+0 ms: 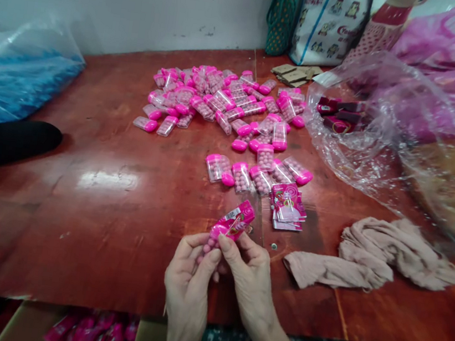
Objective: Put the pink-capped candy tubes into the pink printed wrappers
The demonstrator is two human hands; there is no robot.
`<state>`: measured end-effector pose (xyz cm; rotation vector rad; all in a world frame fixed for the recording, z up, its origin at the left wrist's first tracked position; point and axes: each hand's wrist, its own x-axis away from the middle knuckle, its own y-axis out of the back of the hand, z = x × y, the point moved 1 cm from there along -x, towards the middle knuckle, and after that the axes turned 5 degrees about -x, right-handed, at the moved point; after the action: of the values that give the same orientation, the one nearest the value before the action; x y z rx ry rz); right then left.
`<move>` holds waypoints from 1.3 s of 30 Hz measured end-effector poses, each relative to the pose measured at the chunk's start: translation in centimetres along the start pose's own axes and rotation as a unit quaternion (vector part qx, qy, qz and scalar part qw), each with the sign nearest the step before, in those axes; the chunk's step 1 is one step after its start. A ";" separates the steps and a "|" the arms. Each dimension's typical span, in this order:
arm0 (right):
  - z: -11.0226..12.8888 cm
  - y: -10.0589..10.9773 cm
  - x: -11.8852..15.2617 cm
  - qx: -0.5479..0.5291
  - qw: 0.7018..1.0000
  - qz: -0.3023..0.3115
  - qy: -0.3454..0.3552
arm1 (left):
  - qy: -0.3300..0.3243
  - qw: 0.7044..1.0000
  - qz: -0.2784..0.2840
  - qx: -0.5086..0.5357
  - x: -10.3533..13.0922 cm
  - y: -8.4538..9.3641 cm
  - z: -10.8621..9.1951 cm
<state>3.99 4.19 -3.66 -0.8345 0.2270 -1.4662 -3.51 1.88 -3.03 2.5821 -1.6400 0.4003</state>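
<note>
Near the table's front edge, my left hand (190, 280) pinches a small clear candy container (208, 244) filled with pink balls. A bright pink printed sleeve (243, 217) with a barcode sits over the container's cap end, tilted up and to the right. My right hand (254, 277) grips the lower edge of this sleeve between thumb and fingers. Just beyond my hands lies a small stack of flat printed sleeves (289, 204). Several unsleeved candy containers (241, 178) with pink caps lie close by, and a larger heap of candy containers (220, 99) spreads farther back.
To the right are a crumpled beige cloth (366, 261) and an open clear plastic bag (348, 147) with dark pink sleeves inside. A bag of blue items (21, 82) and a black rounded object (13, 142) are left. Below the edge, a box holds pink packs (97, 335).
</note>
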 end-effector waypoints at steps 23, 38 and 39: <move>1.6 0.7 -0.5 -0.026 0.996 0.071 -0.047 | 0.057 0.995 0.075 0.007 -0.1 -0.9 -0.7; 2.3 1.7 -1.3 -0.018 0.995 0.081 -0.051 | 0.079 0.991 0.105 0.032 0.3 -1.4 -0.7; 2.2 1.7 -1.2 -0.009 0.995 0.082 -0.049 | 0.085 0.991 0.101 0.034 0.4 -1.6 -0.7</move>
<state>6.48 5.95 -3.55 -0.8795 0.2308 -1.2692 -2.06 2.33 -2.11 2.3554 -1.8615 0.6788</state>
